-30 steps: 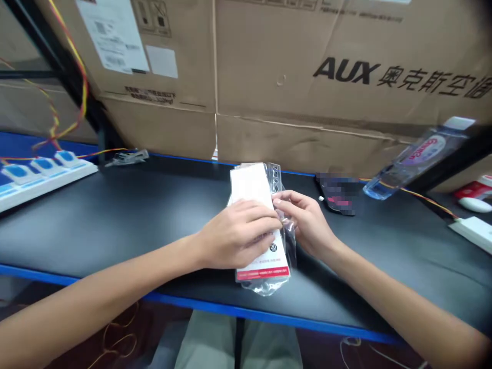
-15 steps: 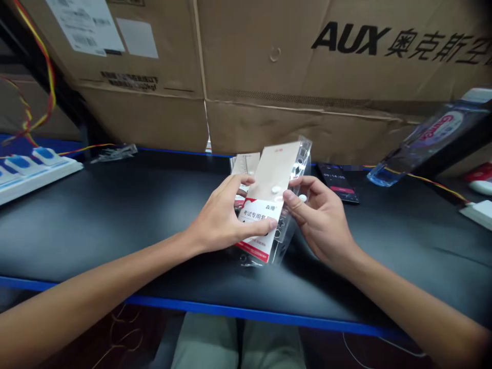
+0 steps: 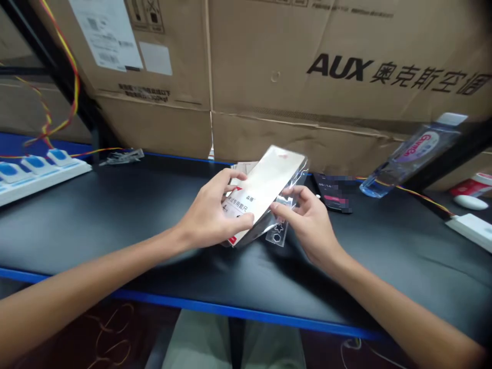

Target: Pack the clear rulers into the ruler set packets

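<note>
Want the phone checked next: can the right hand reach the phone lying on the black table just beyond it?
Probably yes: the phone lies just past the right hand with bare table between. But that hand is pinching the packet, so it must let go first.

Biggest thing you can read is AUX in fat black letters on the cardboard box (image 3: pixel 346 118), upper right of the frame. It's followed by 奥克斯空 and 1 more character cut off by the edge. The white shipping label (image 3: pixel 105 33) top left has a barcode, but the print's too tiny. The bottle (image 3: pixel 413 154) at right has a pink word starting with G, rest unclear. The white card (image 3: pixel 265 179) in the clear packet (image 3: pixel 277 230), center, says 专用套尺 in black, partly covered.
</note>
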Demonstrator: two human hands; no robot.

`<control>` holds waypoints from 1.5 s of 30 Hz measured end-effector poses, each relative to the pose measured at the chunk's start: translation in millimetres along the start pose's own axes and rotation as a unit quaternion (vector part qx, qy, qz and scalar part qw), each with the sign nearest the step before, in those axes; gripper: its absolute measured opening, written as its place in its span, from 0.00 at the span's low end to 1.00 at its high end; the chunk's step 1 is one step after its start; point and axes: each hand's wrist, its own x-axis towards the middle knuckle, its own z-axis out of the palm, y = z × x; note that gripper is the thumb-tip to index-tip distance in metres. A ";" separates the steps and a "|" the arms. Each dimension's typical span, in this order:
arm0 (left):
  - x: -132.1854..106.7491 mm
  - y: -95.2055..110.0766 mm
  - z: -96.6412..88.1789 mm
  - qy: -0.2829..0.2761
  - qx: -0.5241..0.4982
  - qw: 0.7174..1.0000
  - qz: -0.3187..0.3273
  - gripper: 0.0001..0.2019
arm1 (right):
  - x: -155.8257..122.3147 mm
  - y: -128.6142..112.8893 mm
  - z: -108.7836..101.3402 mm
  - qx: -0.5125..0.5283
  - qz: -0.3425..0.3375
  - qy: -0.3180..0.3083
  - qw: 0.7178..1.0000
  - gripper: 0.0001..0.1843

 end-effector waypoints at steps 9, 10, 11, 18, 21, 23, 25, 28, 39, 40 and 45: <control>6.1 -28.6 7.1 0.081 0.121 0.987 0.065 0.22 | -15.2 -17.5 1.2 -0.049 -0.101 0.002 0.994 0.17; 5.7 -29.2 5.5 0.085 0.121 0.988 0.051 0.22 | -20.7 -18.8 4.0 -0.039 -0.065 -0.038 0.996 0.18; 5.6 -29.4 3.8 0.090 0.121 0.988 0.036 0.22 | -25.9 -19.2 7.0 -0.021 -0.031 -0.082 0.996 0.20; 7.3 -27.3 -1.8 0.080 0.072 0.991 -0.077 0.18 | -37.8 -12.7 14.6 0.078 0.135 -0.232 0.960 0.37; 6.6 -26.5 0.0 0.077 0.041 0.991 -0.106 0.17 | -33.7 -10.8 10.7 0.105 0.176 -0.264 0.943 0.41; 5.8 -27.0 1.5 0.081 0.021 0.990 -0.115 0.18 | -32.2 -9.5 8.8 0.108 0.180 -0.276 0.938 0.43; 5.1 -28.5 2.7 0.089 0.001 0.989 -0.118 0.22 | -32.4 -8.4 7.9 0.103 0.181 -0.283 0.936 0.44; 5.5 -31.8 3.6 0.111 -0.018 0.987 -0.118 0.25 | -34.2 -7.6 8.2 0.090 0.192 -0.286 0.934 0.44; 5.8 -33.5 2.3 0.079 -0.039 0.988 -0.130 0.19 | -26.6 -6.2 8.1 0.131 0.208 -0.291 0.925 0.34; 5.0 -31.9 2.3 0.074 -0.032 0.989 -0.122 0.20 | -25.9 -6.3 8.5 0.135 0.202 -0.273 0.931 0.33; 2.6 -23.9 2.9 0.054 0.016 0.995 -0.084 0.20 | -18.8 -5.5 11.7 0.131 0.175 -0.094 0.971 0.30</control>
